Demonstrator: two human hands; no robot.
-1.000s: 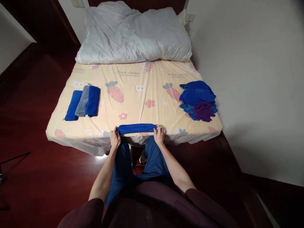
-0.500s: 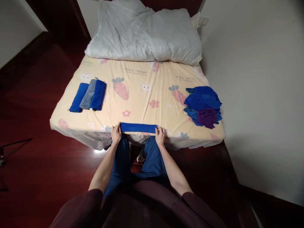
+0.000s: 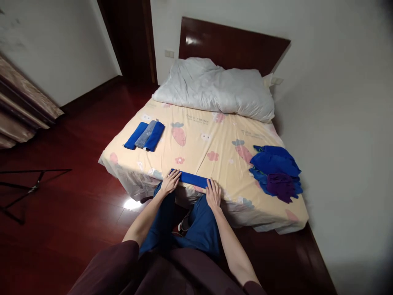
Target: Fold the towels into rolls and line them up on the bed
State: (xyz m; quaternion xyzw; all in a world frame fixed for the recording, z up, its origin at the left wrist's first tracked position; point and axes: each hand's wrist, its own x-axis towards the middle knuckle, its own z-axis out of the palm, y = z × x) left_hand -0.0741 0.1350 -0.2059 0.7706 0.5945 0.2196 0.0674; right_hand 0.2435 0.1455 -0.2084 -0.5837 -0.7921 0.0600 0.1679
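three folded cloths (image 3: 145,134) left of center. left hand (image 3: 171,182) and right hand (image 3: 214,193) rest on opposite ends of folded blue cloth strip (image 3: 194,179), just below frame center, can't tell if pinching. blue-purple cloth pile (image 3: 274,162) at right.

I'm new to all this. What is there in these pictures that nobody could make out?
All in the head view:
Blue strip of cloth: its ends are partly covered by the left hand and right hand.
Heap of cloths: overlapping layers hide how many there are.
White tag by the folded cloths: too small to read.
Black stand: cut off by the left edge.
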